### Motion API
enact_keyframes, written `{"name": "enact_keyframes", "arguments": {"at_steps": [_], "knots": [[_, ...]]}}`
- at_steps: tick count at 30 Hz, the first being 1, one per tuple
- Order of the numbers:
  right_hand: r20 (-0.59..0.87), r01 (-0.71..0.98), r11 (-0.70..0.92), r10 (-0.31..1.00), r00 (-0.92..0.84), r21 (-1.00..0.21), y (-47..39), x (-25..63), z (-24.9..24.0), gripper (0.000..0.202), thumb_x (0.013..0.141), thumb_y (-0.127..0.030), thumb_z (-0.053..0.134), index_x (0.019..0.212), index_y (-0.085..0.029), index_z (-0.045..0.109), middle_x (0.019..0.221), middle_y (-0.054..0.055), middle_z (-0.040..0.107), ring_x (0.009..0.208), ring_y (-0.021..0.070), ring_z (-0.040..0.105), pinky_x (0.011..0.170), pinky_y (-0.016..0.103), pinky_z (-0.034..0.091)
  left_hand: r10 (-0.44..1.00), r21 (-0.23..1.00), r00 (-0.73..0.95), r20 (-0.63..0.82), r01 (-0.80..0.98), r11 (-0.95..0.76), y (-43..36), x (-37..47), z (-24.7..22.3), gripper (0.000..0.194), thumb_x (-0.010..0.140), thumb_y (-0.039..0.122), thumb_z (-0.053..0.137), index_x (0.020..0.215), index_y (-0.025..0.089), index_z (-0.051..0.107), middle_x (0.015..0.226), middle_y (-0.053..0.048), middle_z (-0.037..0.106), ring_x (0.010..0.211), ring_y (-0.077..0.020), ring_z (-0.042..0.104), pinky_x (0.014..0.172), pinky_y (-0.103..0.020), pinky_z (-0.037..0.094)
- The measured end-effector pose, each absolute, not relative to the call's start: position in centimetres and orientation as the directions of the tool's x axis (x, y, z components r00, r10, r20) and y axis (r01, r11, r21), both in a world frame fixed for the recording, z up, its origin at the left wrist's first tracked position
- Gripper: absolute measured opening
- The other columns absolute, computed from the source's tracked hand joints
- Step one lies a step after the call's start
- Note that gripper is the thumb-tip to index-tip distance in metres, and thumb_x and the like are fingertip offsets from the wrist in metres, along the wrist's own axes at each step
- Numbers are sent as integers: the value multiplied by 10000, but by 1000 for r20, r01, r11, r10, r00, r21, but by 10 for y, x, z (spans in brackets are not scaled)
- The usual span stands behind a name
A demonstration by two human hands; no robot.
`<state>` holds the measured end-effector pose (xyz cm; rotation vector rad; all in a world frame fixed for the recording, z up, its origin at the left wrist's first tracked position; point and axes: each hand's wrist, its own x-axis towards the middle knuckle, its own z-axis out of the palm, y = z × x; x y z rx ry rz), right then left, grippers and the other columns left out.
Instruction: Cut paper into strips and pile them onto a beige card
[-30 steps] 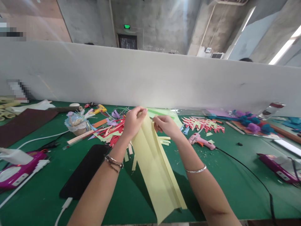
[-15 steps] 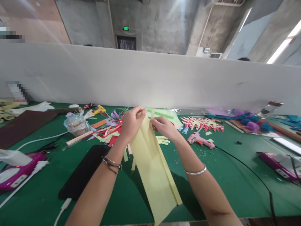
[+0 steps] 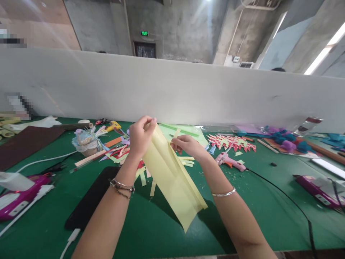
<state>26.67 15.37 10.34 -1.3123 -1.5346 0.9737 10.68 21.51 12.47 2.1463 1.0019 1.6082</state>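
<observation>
A long yellow paper sheet [image 3: 172, 180] with a folded strip along its right side slants over the green table. My left hand [image 3: 142, 136] pinches its upper left end between thumb and fingers. My right hand [image 3: 185, 145] is closed beside the sheet's upper right edge. A short pale yellow strip [image 3: 176, 133] and a thin dark pointed tip stick out from its fingers; the rest of what it holds is hidden.
Coloured paper strips [image 3: 118, 153] lie behind the left hand. A black tablet [image 3: 93, 198] is at the left, a pink glue gun [image 3: 230, 161] at the right. Purple power strips [image 3: 320, 190] [image 3: 24, 194] stand at both sides. A pale partition [image 3: 172, 90] rises behind the green table [image 3: 264, 216].
My left hand has moved left and slightly up with the paper's end. The sheet's near end has swung up and away from the table's front edge. My right hand has barely moved.
</observation>
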Motion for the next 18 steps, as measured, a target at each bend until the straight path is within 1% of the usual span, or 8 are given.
{"name": "enact_keyframes", "arguments": {"at_steps": [3, 5, 7, 10, 11, 13, 15, 18], "knots": [[128, 266, 147, 988, -86, -953, 151, 264, 106, 435, 826, -519, 398, 683, -153, 586, 626, 19, 557, 509, 83, 461, 521, 231, 369, 664, 583, 112, 740, 387, -715, 216, 104, 125, 246, 825, 338, 461, 631, 189, 485, 543, 44, 447, 516, -95, 371, 535, -220, 297], [183, 328, 203, 979, -91, -923, 147, 259, 109, 486, 815, -590, 375, 638, -165, 533, 609, 3, 507, 521, 82, 429, 502, 227, 332, 659, 568, 113, 743, 414, -711, 215, 106, 125, 239, 824, 335, 463, 636, 191, 492, 551, 41, 474, 523, -98, 389, 541, -221, 305], [239, 463, 242, 969, -67, -852, 143, 253, 110, 478, 794, -594, 424, 559, -178, 421, 553, -29, 399, 501, 72, 344, 466, 226, 258, 661, 555, 126, 740, 439, -706, 212, 109, 125, 237, 825, 335, 459, 640, 191, 499, 556, 38, 495, 524, -101, 401, 539, -223, 304], [249, 602, 207, 968, -14, -771, 141, 249, 111, 464, 804, -506, 457, 513, -188, 284, 508, -52, 250, 467, 64, 234, 447, 240, 179, 661, 544, 150, 735, 451, -707, 208, 112, 125, 234, 824, 332, 456, 644, 190, 503, 557, 38, 500, 511, -98, 393, 528, -225, 292], [235, 608, 190, 972, -6, -771, 141, 249, 111, 450, 819, -474, 437, 510, -189, 277, 502, -53, 239, 461, 63, 229, 448, 242, 179, 660, 543, 154, 735, 449, -710, 208, 113, 125, 232, 824, 330, 457, 645, 190, 503, 550, 39, 489, 508, -98, 387, 523, -226, 288], [206, 573, 178, 978, -16, -800, 141, 251, 110, 417, 839, -434, 399, 516, -186, 306, 502, -51, 274, 459, 62, 255, 460, 237, 204, 656, 546, 152, 740, 435, -716, 208, 112, 125, 226, 821, 323, 462, 642, 190, 500, 534, 43, 461, 506, -97, 376, 516, -226, 282], [196, 507, 192, 980, -45, -841, 142, 253, 110, 400, 841, -432, 391, 533, -182, 341, 518, -48, 327, 468, 61, 286, 473, 232, 225, 654, 555, 147, 742, 412, -723, 209, 111, 125, 228, 820, 318, 465, 634, 190, 491, 524, 45, 431, 504, -95, 360, 513, -225, 280], [219, 422, 231, 973, -78, -876, 144, 255, 109, 399, 831, -446, 413, 537, -181, 355, 530, -47, 350, 484, 63, 317, 492, 227, 250, 658, 577, 134, 741, 375, -726, 211, 109, 126, 240, 823, 327, 466, 628, 189, 480, 529, 49, 406, 505, -92, 338, 520, -222, 286]]}}
